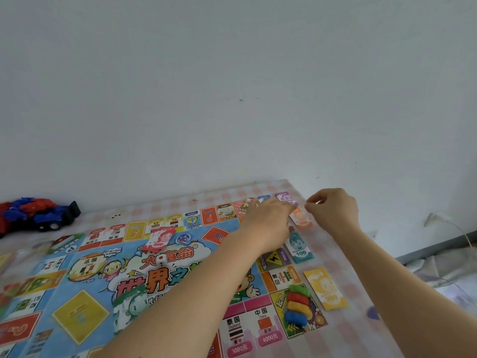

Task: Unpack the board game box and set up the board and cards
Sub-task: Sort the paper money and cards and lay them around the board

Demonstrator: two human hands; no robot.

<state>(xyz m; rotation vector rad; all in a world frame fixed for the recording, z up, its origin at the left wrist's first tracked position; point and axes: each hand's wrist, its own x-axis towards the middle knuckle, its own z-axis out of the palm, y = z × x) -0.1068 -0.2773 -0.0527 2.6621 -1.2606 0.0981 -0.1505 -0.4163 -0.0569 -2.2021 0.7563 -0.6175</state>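
Observation:
The colourful game board (180, 277) lies unfolded on the table. Banknote stacks line its right edge: purple (285, 198), orange (301, 220), teal "100" (299, 250) and yellow (326, 289). A red stack (158, 239) and a green stack (129, 308) lie on the board, with a white die (162, 259) between them. Several coloured pawns (296, 306) sit on the start corner. My left hand (268, 218) reaches across the far right corner, fingers stretched to the orange stack. My right hand (333, 208) hovers just right of it, thumb and forefinger pinched together; what they hold is too small to tell.
A pink checked cloth (361, 293) covers the table, which stands against a white wall. A red and blue toy vehicle (36, 215) lies at the far left. A cable (462, 231) and crumpled fabric (444, 267) lie beyond the table's right edge.

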